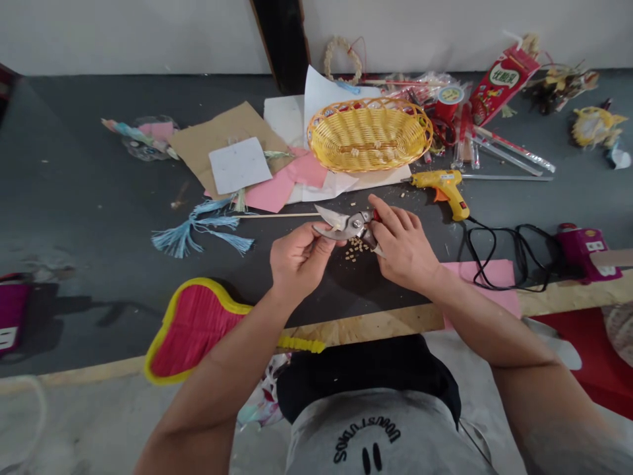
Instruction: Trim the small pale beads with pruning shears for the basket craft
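My right hand (403,247) is wrapped round the handles of a pair of pruning shears (355,224), whose blades stand apart and point left. My left hand (301,258) pinches thumb against fingers right at the blades. What it holds is too small to make out, though a pale bit shows between the blades. Below the shears lies a scatter of small pale cut pieces (357,249). Behind my left hand a thin pale stick (281,215) lies across the dark table, its left end by a blue tassel (185,231).
A yellow wicker basket (370,135) sits on papers behind my hands. To the right lie a yellow glue gun (445,188) and its black cable (519,251). A red fan-shaped piece with yellow edging (198,323) overhangs the front edge. A red drink carton (504,82) leans at back right.
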{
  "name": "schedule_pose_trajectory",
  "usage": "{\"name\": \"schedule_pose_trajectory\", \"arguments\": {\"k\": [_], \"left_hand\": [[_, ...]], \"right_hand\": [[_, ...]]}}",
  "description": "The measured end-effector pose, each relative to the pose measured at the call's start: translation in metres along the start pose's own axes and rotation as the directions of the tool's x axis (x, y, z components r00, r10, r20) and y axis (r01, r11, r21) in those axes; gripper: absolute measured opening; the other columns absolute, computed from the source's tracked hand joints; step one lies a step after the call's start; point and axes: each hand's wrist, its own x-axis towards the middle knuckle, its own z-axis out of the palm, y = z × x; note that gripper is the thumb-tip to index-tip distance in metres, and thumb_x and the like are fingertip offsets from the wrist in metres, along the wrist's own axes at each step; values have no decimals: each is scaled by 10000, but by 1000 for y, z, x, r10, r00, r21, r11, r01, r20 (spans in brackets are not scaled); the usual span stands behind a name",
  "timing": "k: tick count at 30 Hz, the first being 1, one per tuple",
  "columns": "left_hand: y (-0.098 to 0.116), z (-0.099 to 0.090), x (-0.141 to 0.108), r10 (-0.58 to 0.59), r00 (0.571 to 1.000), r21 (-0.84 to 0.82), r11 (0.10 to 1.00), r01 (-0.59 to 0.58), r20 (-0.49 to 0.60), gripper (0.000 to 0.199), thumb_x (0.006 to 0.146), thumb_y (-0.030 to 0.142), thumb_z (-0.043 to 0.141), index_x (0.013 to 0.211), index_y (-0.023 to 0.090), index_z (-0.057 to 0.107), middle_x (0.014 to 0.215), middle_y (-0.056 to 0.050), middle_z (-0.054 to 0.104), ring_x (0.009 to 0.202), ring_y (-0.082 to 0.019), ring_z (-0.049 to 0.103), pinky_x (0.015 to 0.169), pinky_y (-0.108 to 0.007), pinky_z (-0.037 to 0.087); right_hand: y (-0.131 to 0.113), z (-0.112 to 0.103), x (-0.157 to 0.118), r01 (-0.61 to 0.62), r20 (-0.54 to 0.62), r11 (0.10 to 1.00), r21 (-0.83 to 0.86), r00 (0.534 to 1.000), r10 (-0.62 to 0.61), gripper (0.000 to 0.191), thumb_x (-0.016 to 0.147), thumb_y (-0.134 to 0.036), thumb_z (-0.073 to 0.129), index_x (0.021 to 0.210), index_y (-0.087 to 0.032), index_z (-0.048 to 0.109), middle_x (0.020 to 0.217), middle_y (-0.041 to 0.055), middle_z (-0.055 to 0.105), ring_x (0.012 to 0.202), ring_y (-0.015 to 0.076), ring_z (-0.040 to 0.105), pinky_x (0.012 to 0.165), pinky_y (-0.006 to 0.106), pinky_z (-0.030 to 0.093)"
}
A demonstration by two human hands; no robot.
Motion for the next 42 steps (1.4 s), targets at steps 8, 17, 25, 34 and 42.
{"name": "schedule_pose_trajectory", "arguments": {"k": [8,17,25,34,42], "left_hand": [[-3,-1,0,-18,999,-87,996,20,33,231,964,343,642,820,186,733,685,-25,751,485,-85,561,470,-214,422],[-12,1,-3,-98,994,-253,961,110,57,218,939,355,682,796,197,725,678,-27,742,492,-91,550,449,-215,412],[-7,2,-6,-115,990,-279,951,135,86,203,938,359,686,827,198,739,691,-32,751,526,-110,599,484,-233,464],[-8,4,-4,-128,990,-213,967,138,60,264,957,376,653,790,191,741,694,-35,746,503,-95,553,475,-227,449],[2,4,5,-130,992,-100,987,128,-9,247,896,405,726,816,171,725,769,-53,785,616,-126,683,542,-208,507]], "right_hand": [[-2,-1,-1,-2,-7,1000,-3,1000,2,374,887,-161,501,1253,-189,572,1646,153,357,1408,322,399,1125,529,314],[1,-1,0,20,-59,995,97,998,-14,331,879,-183,504,1206,-171,550,1539,178,499,1305,303,493,1036,467,387],[-4,-6,1,-32,28,997,70,999,30,756,818,-161,513,1554,-166,340,1350,152,603,1188,311,533,952,454,400],[-4,-9,1,-91,98,994,60,992,85,684,833,-148,489,1512,-184,423,1285,148,629,1118,298,564,879,428,414],[-2,-4,3,-113,13,988,109,994,113,492,871,-156,472,1361,-147,519,1389,160,620,1167,301,570,911,427,441]]}}
